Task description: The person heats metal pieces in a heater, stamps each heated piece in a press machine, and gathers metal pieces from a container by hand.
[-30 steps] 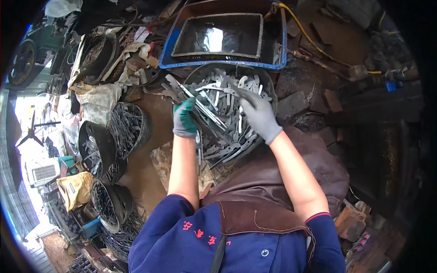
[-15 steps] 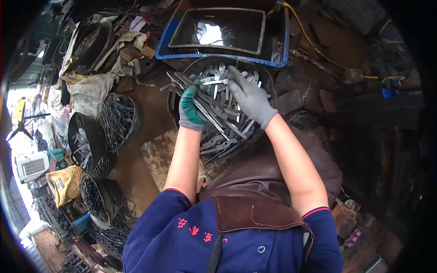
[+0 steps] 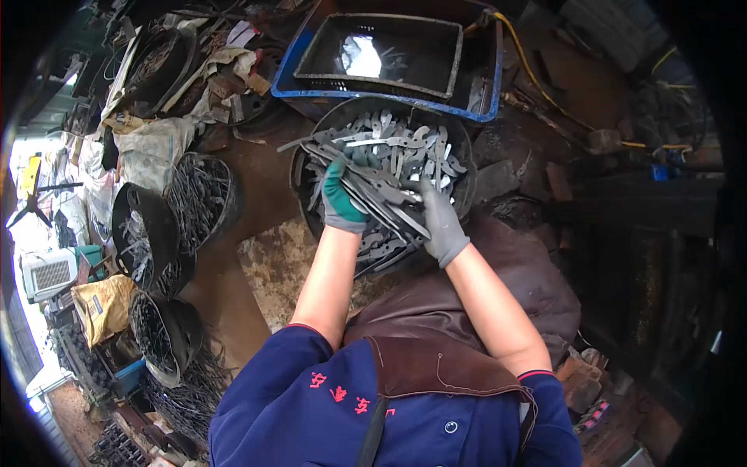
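A bundle of long, flat grey metal pieces (image 3: 375,189) lies slantwise across my left hand (image 3: 342,201), gloved in grey and green. The left fingers are closed round it. At its near right end, my right hand (image 3: 443,227) in a grey glove has its fingers against the pieces, closed on them. The fingertips are partly hidden behind the metal. Both hands are above a round dark tub (image 3: 469,171). Many loose metal pieces of the same kind, with shaped, notched edges (image 3: 405,140), fill it, some of them shiny.
Beyond the tub stands a blue-rimmed bin (image 3: 492,109) with a dark rectangular crate (image 3: 454,66) in it. Round tubs of metal strips (image 3: 204,198) line the left side. A stained board (image 3: 272,268) lies near my left forearm. A yellow hose (image 3: 529,66) runs at the far right.
My right hand has come from the loose pieces at the tub's far side down to the bundle's near end. The left hand has shifted slightly right with the bundle.
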`<state>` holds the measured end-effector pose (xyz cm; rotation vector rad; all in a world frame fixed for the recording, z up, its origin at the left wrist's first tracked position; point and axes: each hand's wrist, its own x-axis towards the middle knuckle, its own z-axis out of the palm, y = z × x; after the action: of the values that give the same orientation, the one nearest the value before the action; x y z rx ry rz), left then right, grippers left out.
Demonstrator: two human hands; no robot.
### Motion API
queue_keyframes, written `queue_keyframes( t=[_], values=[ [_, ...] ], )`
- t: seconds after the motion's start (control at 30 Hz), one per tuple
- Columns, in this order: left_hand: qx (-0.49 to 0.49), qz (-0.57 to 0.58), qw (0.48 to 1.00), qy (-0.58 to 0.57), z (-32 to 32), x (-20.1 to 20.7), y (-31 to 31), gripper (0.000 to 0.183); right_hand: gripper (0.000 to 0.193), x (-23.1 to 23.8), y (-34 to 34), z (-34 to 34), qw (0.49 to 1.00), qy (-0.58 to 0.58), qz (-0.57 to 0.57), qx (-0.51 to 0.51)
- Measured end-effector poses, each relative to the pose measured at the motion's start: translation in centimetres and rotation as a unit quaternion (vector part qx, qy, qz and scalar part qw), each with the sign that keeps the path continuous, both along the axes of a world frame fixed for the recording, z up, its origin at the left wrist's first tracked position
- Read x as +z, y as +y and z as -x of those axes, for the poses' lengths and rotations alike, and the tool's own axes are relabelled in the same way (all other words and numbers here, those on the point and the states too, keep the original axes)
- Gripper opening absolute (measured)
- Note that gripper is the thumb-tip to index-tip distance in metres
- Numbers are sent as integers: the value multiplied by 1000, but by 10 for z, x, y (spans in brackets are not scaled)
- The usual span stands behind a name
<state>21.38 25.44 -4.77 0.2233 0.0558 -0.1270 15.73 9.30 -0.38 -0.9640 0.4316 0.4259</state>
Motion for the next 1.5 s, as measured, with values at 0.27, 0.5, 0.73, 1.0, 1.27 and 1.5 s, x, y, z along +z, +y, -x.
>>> queue_keyframes(
  t=[0.27, 0.5, 0.73, 1.0, 1.27, 1.5],
  values=[
    [-236, 112, 963, 67, 53, 84, -30, 41, 57, 48, -72, 1, 996, -81, -37, -19],
    [-503, -16, 863, 42, 124, 88, -78, 66, 62, 62, -77, 1, 983, -69, -9, 169],
    [-511, 61, 849, 118, 154, 102, -67, 73, 77, 61, -62, 24, 964, -163, -19, 209],
    [-312, 140, 927, 155, 121, 68, 5, 42, 73, -6, 0, -8, 824, -351, 346, 279],
    [-44, 2, 997, 58, 104, 105, 162, 72, 95, -36, 104, 15, 294, -582, 510, 561],
    [36, -10, 993, 110, 138, 74, 201, 64, 97, -33, 115, 25, 315, -510, 562, 570]
  ],
)
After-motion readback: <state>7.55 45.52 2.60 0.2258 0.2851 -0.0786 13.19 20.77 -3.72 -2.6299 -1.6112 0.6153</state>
